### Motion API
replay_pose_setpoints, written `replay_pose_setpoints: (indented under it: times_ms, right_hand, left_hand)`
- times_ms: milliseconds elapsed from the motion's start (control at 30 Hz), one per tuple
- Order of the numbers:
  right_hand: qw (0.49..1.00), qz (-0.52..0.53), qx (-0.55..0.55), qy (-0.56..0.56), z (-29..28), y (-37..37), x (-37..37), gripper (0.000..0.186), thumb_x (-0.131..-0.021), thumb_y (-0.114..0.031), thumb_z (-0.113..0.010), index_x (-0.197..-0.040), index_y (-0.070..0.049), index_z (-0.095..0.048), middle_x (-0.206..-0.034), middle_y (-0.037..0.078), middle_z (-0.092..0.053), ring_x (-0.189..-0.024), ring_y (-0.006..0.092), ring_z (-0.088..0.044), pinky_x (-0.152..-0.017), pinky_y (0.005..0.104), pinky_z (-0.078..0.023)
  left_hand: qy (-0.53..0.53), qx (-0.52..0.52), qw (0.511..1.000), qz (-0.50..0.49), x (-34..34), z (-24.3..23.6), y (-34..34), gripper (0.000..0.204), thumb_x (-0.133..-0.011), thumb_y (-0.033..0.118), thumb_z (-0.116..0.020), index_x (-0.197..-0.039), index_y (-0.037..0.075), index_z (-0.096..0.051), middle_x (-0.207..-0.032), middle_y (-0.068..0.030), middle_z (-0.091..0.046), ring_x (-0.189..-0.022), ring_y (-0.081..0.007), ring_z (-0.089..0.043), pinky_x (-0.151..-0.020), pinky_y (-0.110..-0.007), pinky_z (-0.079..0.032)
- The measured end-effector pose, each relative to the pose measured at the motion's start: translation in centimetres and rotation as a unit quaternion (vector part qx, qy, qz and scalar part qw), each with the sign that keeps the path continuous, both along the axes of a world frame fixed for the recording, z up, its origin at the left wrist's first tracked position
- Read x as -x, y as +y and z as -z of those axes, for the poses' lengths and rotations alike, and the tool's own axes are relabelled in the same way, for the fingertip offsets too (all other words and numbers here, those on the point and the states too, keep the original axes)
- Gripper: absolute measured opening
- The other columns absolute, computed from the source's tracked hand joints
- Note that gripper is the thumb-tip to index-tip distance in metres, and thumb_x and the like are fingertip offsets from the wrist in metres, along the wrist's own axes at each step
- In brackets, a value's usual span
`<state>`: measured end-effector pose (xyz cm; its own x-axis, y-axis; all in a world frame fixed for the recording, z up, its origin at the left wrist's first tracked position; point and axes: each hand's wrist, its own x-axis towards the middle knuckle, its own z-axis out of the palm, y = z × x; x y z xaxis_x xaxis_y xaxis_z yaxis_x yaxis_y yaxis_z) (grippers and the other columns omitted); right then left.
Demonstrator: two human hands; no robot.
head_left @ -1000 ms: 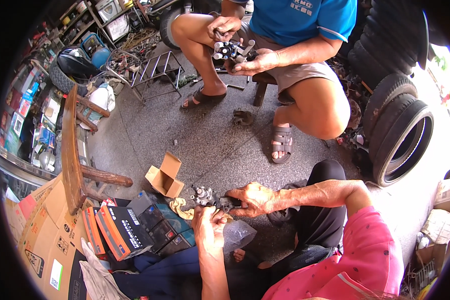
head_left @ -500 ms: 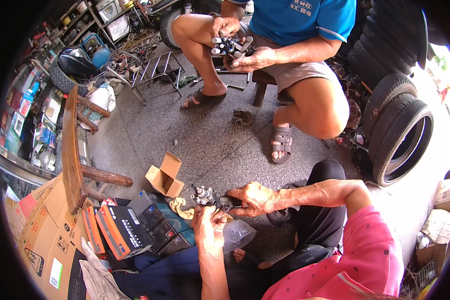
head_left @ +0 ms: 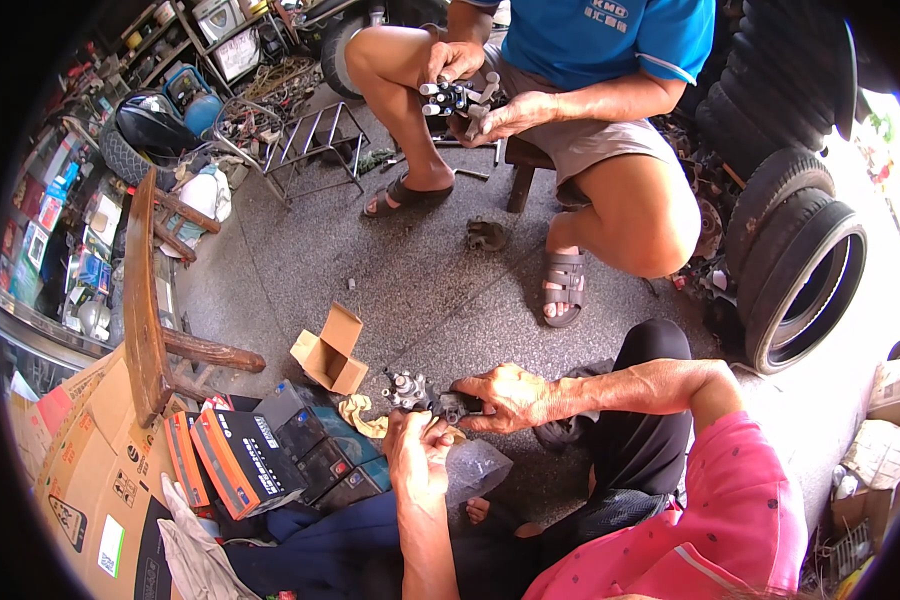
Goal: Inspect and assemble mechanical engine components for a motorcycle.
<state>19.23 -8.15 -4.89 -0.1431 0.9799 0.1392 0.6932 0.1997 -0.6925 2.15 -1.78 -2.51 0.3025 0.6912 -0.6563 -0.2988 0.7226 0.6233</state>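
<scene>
My left hand (head_left: 418,452) is closed at the near end of a small silver-and-black metal machine part (head_left: 407,390), with the fingers curled under it. From the right, my right hand (head_left: 515,397) grips the dark end of the same part (head_left: 457,405), its fingers wrapped round. A clear plastic bag (head_left: 477,470) hangs just beside my left hand; whether the fingers hold it I cannot tell. Behind the part lies a yellowish cloth or glove (head_left: 362,415). An opened small cardboard box (head_left: 332,350) stands on the floor beyond it.
Opposite me a seated person (head_left: 600,60) holds a black-and-silver metal part (head_left: 460,97) in both hands. Orange-and-black boxes (head_left: 245,460) and a wooden stool (head_left: 145,310) are at left. Stacked tyres (head_left: 800,270) stand at right. A small metal piece (head_left: 487,235) lies on the floor.
The other person's hands and the part in them have shifted and turned slightly. My own hands and the metal part they hold look unchanged.
</scene>
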Motion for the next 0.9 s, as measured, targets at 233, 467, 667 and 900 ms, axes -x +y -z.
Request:
replay_pose_setpoints:
  times_ms: [233, 467, 667, 900]
  right_hand:
    - [1.0, -0.003, -0.002, 0.002, 0.16, 0.1, 0.01, 0.05, -0.078, -0.031, -0.069, -0.114, 0.0, -0.054, -0.06, 0.012, -0.062, -0.06, 0.029, -0.066, -0.054, 0.0371, -0.052]
    - [1.0, -0.003, -0.008, 0.0, 0.27, 0.1, -0.02, 0.052, -0.078, -0.031, -0.069, -0.116, 0.0, -0.053, -0.059, 0.012, -0.062, -0.059, 0.0283, -0.065, -0.054, 0.0361, -0.052]
    - [1.0, -0.004, -0.011, -0.001, 0.29, 0.09, 0.0, 0.052, -0.077, -0.03, -0.07, -0.116, 0.0, -0.054, -0.059, 0.012, -0.062, -0.059, 0.0282, -0.066, -0.054, 0.0364, -0.052]
    - [1.0, 0.0, 0.003, -0.008, 0.2, -0.26, 0.23, 0.052, -0.077, -0.031, -0.069, -0.117, 0.0, -0.054, -0.061, 0.012, -0.062, -0.061, 0.0286, -0.066, -0.055, 0.0369, -0.052]
  left_hand:
    - [0.0, -0.024, 0.999, 0.032, 0.76, 1.0, 0.18, 0.011, -0.08, 0.008, -0.056, -0.088, 0.009, -0.048, -0.084, -0.0109, -0.053, -0.072, -0.0209, -0.051, -0.057, -0.029, -0.041]
    - [0.001, -0.007, 1.0, 0.006, 0.12, 0.17, 0.07, 0.015, -0.078, 0.004, -0.058, -0.08, 0.01, -0.045, -0.072, -0.0029, -0.047, -0.062, -0.0151, -0.048, -0.052, -0.028, -0.039]
    - [-0.005, -0.026, 0.999, 0.031, 0.64, 0.76, 0.1, 0.012, -0.079, 0.008, -0.056, -0.088, 0.008, -0.048, -0.083, -0.0107, -0.053, -0.071, -0.0209, -0.051, -0.057, -0.029, -0.041]
    - [-0.002, -0.008, 1.0, 0.01, 0.4, 0.27, -0.25, 0.016, -0.078, 0.003, -0.058, -0.08, 0.01, -0.044, -0.071, -0.0024, -0.047, -0.061, -0.0144, -0.047, -0.052, -0.027, -0.038]
